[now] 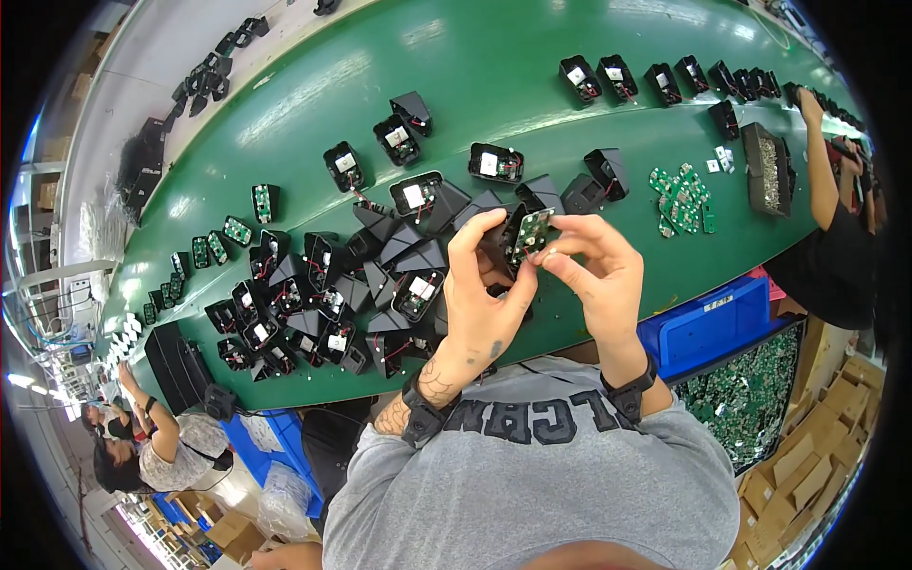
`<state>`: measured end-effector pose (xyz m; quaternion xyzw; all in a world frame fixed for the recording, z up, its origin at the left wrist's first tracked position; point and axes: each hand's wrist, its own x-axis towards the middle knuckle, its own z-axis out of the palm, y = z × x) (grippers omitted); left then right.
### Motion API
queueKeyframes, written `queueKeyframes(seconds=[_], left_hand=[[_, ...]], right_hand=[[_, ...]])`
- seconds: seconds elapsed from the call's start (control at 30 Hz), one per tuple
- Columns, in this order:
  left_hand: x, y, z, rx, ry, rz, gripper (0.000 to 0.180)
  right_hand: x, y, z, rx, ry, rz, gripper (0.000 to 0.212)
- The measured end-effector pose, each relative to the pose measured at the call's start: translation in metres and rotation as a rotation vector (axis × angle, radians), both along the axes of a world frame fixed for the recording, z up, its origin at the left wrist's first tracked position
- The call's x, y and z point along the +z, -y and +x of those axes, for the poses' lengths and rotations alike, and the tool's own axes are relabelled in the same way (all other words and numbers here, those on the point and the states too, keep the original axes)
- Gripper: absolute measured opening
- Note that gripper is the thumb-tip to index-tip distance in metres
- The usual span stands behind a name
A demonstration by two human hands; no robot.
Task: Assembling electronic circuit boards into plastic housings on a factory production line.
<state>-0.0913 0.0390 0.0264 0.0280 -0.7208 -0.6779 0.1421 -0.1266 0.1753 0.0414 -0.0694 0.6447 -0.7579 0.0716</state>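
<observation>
Over the near edge of the green table, my left hand (478, 309) is closed around a black plastic housing (497, 245), thumb and fingers on its sides. My right hand (605, 275) pinches a small green circuit board (530, 236) at the housing's open side. The board stands tilted there; whether it is seated inside, I cannot tell. A bit of red wire shows by the right fingertips. Left of my hands lies a heap of black housings (334, 302), many with white parts and red wires inside. Loose green circuit boards (682, 199) are piled to the right.
Single housings (397, 140) stand beyond the heap, and a row (617, 78) runs along the far right. A box of small metal parts (766, 169) sits near a co-worker's arm (819, 157). Blue bins (708, 323) and a tray of boards (746, 394) are at right. Another person (176, 446) works at left.
</observation>
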Motion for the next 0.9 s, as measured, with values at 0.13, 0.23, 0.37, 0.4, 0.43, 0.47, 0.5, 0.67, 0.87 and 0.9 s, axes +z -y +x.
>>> queueKeyframes(seconds=[0.13,0.23,0.37,0.4,0.43,0.47,0.5,0.67,0.87,0.9], left_hand=[[-0.005,0.0,0.001,0.023,-0.072,-0.037,0.057],[-0.006,0.001,0.001,0.014,-0.045,-0.03,0.059],[-0.001,0.001,0.002,-0.034,0.029,-0.059,0.061],[-0.002,-0.001,0.002,-0.016,0.023,-0.069,0.061],[-0.003,-0.002,0.002,-0.002,0.017,-0.077,0.061],[-0.003,-0.001,0.002,-0.003,0.018,-0.077,0.061],[-0.004,-0.001,0.003,-0.009,0.035,-0.064,0.061],[-0.009,-0.002,0.002,0.004,0.024,-0.132,0.062],[-0.014,-0.003,0.002,0.032,-0.047,-0.203,0.065],[-0.018,-0.002,0.002,0.03,-0.057,-0.211,0.066]], right_hand=[[-0.02,0.0,0.002,-0.026,0.089,-0.211,0.018],[-0.019,0.002,0.006,-0.015,0.145,-0.27,0.016],[-0.014,0.005,0.01,-0.009,0.28,-0.334,0.014],[-0.011,0.005,0.01,-0.002,0.313,-0.308,0.013],[-0.009,0.004,0.011,0.002,0.346,-0.282,0.012],[-0.009,0.004,0.012,0.001,0.347,-0.282,0.012],[-0.011,0.003,0.012,-0.007,0.295,-0.227,0.012],[-0.007,0.0,0.011,0.002,0.204,-0.124,0.01],[-0.01,-0.001,0.013,0.136,0.345,-0.262,0.009],[-0.009,0.0,0.012,0.132,0.339,-0.258,0.008]])
